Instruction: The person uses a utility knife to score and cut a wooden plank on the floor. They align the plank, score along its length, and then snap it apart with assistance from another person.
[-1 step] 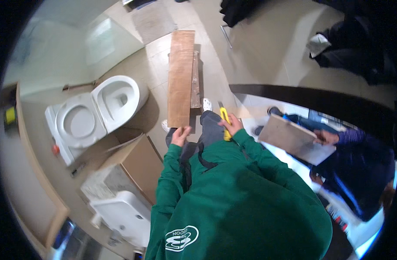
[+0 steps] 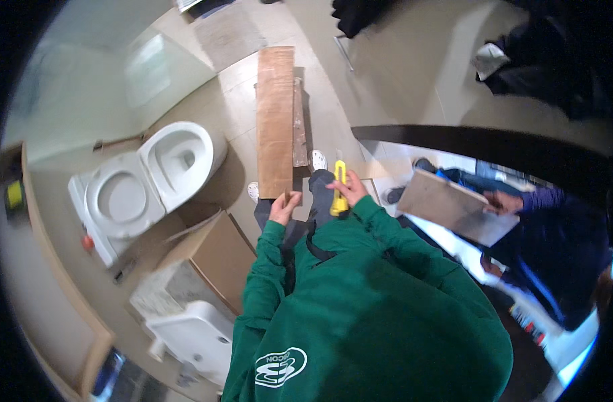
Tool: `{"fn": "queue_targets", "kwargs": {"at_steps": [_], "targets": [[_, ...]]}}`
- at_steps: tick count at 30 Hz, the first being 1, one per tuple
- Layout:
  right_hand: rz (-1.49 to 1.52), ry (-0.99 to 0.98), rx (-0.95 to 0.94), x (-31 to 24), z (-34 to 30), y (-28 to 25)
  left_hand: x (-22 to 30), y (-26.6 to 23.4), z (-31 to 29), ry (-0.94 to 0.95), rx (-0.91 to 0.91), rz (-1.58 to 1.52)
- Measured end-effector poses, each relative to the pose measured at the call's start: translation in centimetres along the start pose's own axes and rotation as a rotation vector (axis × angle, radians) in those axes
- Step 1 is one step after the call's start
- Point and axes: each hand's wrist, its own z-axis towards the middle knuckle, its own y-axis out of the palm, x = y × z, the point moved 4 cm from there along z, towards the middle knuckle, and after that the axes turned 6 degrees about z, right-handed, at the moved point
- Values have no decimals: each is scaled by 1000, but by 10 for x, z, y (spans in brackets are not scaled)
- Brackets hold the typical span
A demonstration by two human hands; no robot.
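A long brown wooden board (image 2: 276, 120) stretches away from me, its near end by my knees. My left hand (image 2: 285, 208) is closed at that near end, thumb against the board's edge; part of the grip is hidden. A worn wooden stool (image 2: 299, 124) shows below and to the right of the board, which covers most of it. My right hand (image 2: 350, 189) is wrapped around a yellow utility knife (image 2: 339, 191), held upright over my right knee. The knife's tip points away from me, and its blade is hard to make out.
A white toilet (image 2: 145, 174) stands at the left, with a cardboard box (image 2: 219, 251) and a white basin (image 2: 196, 338) nearer me. On the right, another person's hand (image 2: 504, 202) holds a flat panel (image 2: 447, 204). A dark edge (image 2: 480, 147) runs above it.
My right hand has moved slightly left and turned the knife more upright. My left hand has shifted a little closer to the board's near corner. The whole view has shifted slightly.
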Motion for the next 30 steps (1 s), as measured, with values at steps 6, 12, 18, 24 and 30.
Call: {"fn": "queue_targets", "kwargs": {"at_steps": [6,12,18,24,30], "targets": [[-172,169,223,-2,26,96,40,-21,26,-86,-223,-176],[-143,85,71,-1,6,119,36,-37,12,-142,-431,-131],[-1331,-296,374,-93,-14,20,0,-25,-6,-327,-450,-160],[-1765,-509,662,-160,43,-40,-63,-53,32,-240,-228,-300],[-1444,332,281,-114,135,-68,-146,-102,99,-362,-28,-57]]}}
